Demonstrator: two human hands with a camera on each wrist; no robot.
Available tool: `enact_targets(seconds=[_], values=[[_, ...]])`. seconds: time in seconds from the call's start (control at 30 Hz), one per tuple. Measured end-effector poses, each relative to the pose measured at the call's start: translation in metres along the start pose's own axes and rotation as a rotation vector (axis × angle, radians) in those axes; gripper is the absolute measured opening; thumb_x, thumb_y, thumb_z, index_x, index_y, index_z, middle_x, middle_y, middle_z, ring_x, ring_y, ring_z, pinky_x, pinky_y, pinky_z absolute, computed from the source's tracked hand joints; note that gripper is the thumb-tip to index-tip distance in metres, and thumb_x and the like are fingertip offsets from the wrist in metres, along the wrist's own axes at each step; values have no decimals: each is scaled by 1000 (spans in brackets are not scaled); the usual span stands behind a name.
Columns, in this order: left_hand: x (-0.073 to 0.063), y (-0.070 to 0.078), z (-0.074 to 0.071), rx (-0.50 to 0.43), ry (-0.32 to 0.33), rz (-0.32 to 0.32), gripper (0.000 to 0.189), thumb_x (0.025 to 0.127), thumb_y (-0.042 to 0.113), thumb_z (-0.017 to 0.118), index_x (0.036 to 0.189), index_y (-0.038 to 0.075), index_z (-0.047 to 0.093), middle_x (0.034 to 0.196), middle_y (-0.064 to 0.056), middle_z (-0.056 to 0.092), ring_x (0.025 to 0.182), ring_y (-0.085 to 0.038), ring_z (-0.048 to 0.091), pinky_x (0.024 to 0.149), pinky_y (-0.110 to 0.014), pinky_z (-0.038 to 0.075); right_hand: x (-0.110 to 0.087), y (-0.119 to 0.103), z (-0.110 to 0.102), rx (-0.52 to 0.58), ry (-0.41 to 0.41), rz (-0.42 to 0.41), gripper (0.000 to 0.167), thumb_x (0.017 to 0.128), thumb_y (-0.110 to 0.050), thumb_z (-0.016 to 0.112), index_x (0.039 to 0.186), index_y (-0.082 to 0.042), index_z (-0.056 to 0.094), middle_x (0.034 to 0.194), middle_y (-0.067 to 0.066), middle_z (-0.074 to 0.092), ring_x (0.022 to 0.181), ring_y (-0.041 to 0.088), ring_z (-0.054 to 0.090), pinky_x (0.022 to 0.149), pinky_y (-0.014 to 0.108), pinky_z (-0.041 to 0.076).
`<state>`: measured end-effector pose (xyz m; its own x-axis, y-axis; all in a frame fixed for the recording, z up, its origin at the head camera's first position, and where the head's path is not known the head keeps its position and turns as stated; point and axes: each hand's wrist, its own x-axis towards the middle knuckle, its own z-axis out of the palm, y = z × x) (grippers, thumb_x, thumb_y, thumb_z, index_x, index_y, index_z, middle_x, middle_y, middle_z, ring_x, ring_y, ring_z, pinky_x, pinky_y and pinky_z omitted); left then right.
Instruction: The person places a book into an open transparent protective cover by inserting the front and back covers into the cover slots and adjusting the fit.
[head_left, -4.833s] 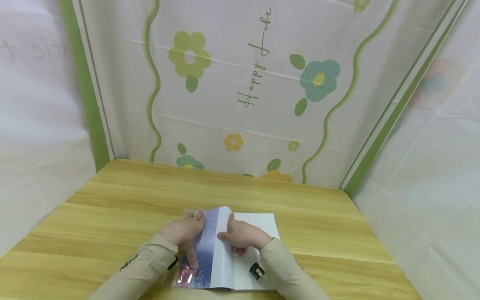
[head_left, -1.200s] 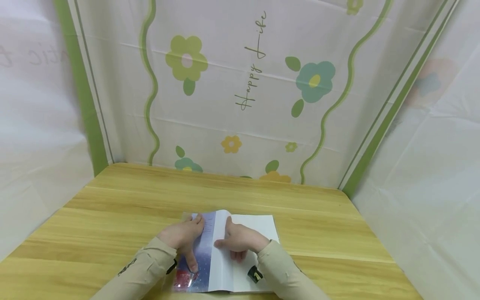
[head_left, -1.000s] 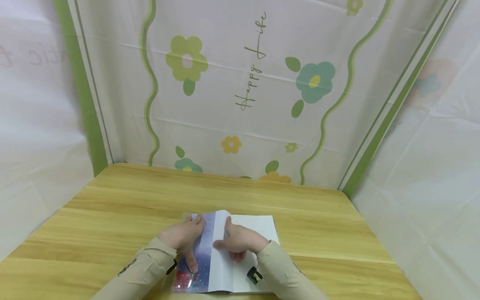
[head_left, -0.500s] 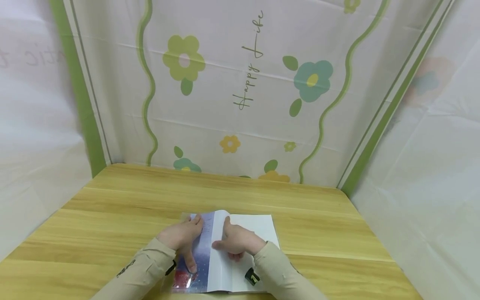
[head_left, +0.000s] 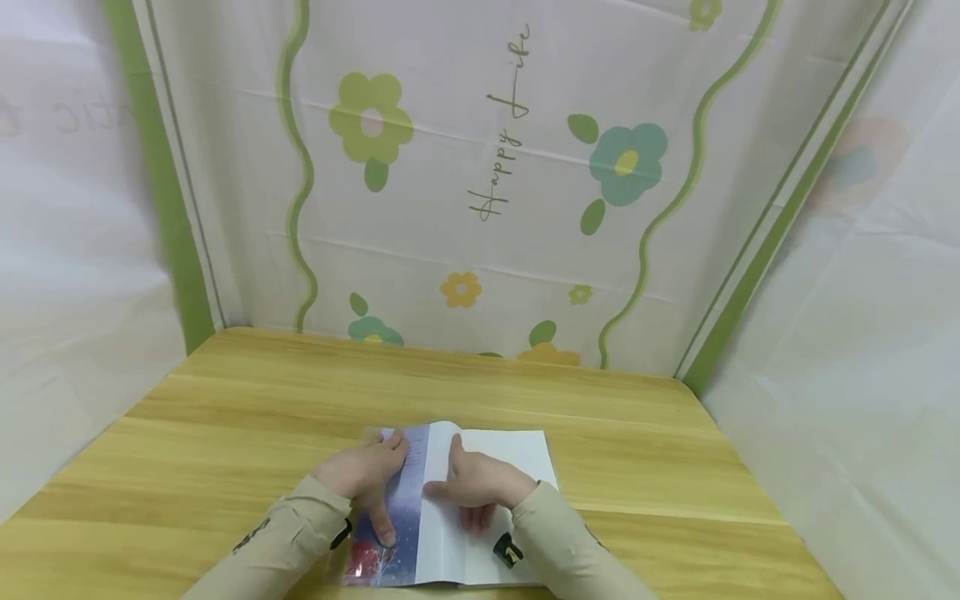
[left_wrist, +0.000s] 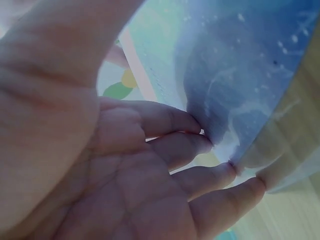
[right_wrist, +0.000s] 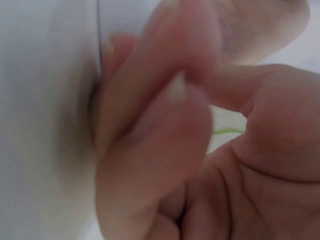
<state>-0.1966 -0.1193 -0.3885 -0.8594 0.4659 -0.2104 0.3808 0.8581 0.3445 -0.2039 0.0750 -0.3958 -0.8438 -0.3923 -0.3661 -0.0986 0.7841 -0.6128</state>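
An open book (head_left: pixel 510 454) lies near the front of the table, its right page plain white. Its left side shows a purple-blue, star-dotted cover (head_left: pixel 405 517) with a red patch low on it, and a glossy clear film reaches past its left edge. Between the two runs a raised white fold (head_left: pixel 441 542). My left hand (head_left: pixel 367 475) rests on the cover, fingers spread and thumb pointing down; in the left wrist view its fingertips (left_wrist: pixel 202 132) touch the clear film. At the fold, my right hand (head_left: pixel 480 479) presses with thumb and forefinger extended, other fingers bent over the white page.
The wooden table (head_left: pixel 285 392) extends behind and to both sides of the book. A white curtain (head_left: pixel 450 167) printed with flowers hangs at its far edge, with more white cloth on the left and right. A black strap piece (head_left: pixel 507 550) sits at my right wrist.
Both hands and the book keep nearly the same place, with a slight shift of the head view. The bent fingers of my right hand have moved a little over the page.
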Motion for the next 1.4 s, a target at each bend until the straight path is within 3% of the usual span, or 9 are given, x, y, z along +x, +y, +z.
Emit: enact_targets(seconds=[0.33, 0.67, 0.97, 1.4], values=[[0, 2, -3, 2, 1, -2, 130, 46, 35, 99, 144, -16, 31, 151, -32, 27, 137, -54, 24, 112, -57, 26, -2, -3, -1, -23, 1, -33, 92, 97, -32, 63, 152, 9, 2, 53, 16, 61, 34, 20, 52, 33, 34, 48], [-1, 4, -4, 2, 10, 0, 130, 46, 34, 100, 144, -16, 31, 150, -33, 29, 136, -56, 22, 111, -59, 26, 4, -2, 3, -95, 64, -27, 94, 94, -34, 67, 151, 11, 9, 48, 11, 59, 32, 19, 52, 30, 33, 45], [2, 4, -2, 0, -1, -4, 130, 46, 35, 99, 144, -16, 31, 151, -32, 29, 137, -55, 23, 111, -59, 26, 1, 1, 1, -42, 29, -33, 98, 92, -36, 69, 151, 11, 6, 49, 13, 59, 33, 19, 51, 30, 32, 45], [2, 3, 0, 4, -6, -16, 131, 45, 37, 99, 144, -16, 31, 150, -33, 29, 135, -56, 23, 111, -60, 26, 4, 0, 5, -66, 58, -40, 100, 89, -36, 72, 152, 10, 10, 52, 14, 60, 32, 19, 51, 30, 34, 46]])
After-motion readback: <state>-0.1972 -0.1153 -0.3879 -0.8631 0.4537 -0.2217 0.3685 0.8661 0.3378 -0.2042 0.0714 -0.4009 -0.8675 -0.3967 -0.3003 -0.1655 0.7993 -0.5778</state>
